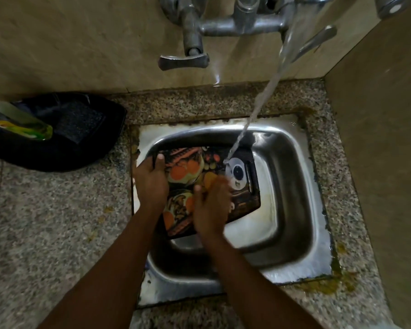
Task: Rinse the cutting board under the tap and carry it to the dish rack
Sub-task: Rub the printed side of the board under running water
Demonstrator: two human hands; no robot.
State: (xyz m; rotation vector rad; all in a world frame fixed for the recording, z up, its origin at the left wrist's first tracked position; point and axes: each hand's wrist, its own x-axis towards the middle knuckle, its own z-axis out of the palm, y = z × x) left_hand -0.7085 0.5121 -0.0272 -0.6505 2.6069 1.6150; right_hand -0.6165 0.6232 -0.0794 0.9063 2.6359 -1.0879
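**Two hands on the board, long axis running toward the water**

Two hands work one cutting board [201,176] inside the steel sink [292,167]. Board lies tilted, its long axis running from the near-left end by the wrists up toward the far-right end with the slot handle. Water stream [266,91] from the wall tap [237,22] strikes that far-right end, on the pale round patch of the printed picture.

Left hand [151,184]: clamped on the board's left edge, thumb over the top face, fingers out of sight beneath. Steadying grip.

Right hand [211,205]: laid on the printed face near the middle, just short of where the water lands. Motion blur hides the fingers; cannot tell whether they are flat or curled.

Judgement: rinsing underway, near-left half not under the stream. Left hand already has the edge, so it is the better placed to lift. No dish rack in view; black tray [64,129] with a scrub pad sits on the counter to the left.
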